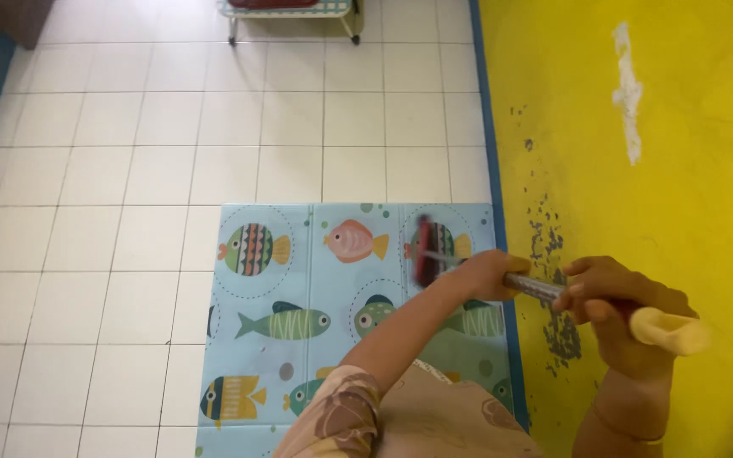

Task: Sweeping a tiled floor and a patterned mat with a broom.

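Both my hands grip one long-handled tool. My left hand [485,276] closes on the metal shaft [534,287] near the middle. My right hand [621,309] holds the shaft close to its cream end grip [670,329]. The tool's red and dark head [422,248] is blurred and hovers over or touches the light blue floor mat [332,339] printed with coloured fish. I cannot tell if the head touches the mat.
A yellow wall [680,170] with scraped dark patches and white marks runs along the right, edged by a blue strip [489,153]. White floor tiles [129,212] spread left and ahead. A wheeled metal frame [292,15] stands at the far end.
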